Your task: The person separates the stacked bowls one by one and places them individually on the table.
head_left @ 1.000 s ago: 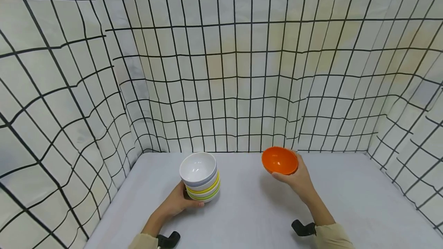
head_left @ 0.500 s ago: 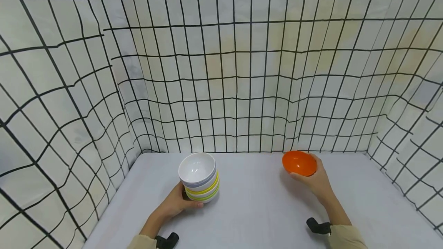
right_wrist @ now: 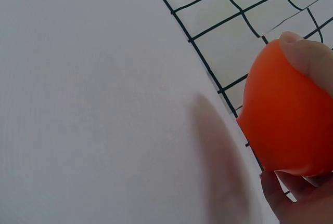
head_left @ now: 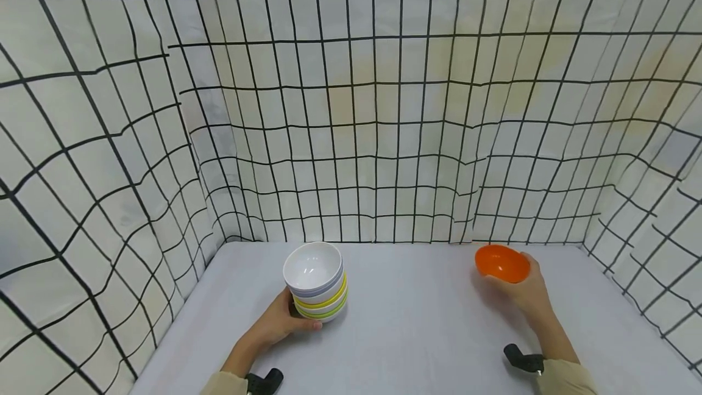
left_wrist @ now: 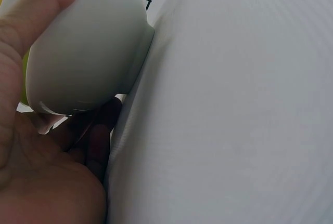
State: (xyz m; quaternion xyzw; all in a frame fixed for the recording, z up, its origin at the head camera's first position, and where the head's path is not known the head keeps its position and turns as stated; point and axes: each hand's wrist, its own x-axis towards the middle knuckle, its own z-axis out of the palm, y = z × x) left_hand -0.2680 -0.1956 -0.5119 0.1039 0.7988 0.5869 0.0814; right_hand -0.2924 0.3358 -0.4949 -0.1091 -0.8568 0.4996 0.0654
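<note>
My left hand [head_left: 278, 323] grips a stack of bowls [head_left: 314, 268] from its left side, thumb across the front near the base. White bowls make up the stack, with grey-blue, yellow and green rims showing; the top one faces up and is tilted toward me. In the left wrist view, the lowest bowl's white underside [left_wrist: 93, 52] has its foot right at the table surface. On the right, my right hand [head_left: 531, 292] holds an orange bowl [head_left: 501, 264] by its side, its opening tilted toward me. The right wrist view shows the bowl's outside [right_wrist: 289, 115], thumb and fingers around it.
Both hands work over a table with a white cloth [head_left: 406, 334]. White walls with a black grid [head_left: 362, 108] enclose it at the back and both sides. Black wrist-worn devices [head_left: 523, 359] show at the beige sleeves. A soft shadow [right_wrist: 213, 151] falls beside the orange bowl.
My right hand has carried the orange bowl to the right and slightly lower in the head view. The left hand and the stack have stayed in place.
</note>
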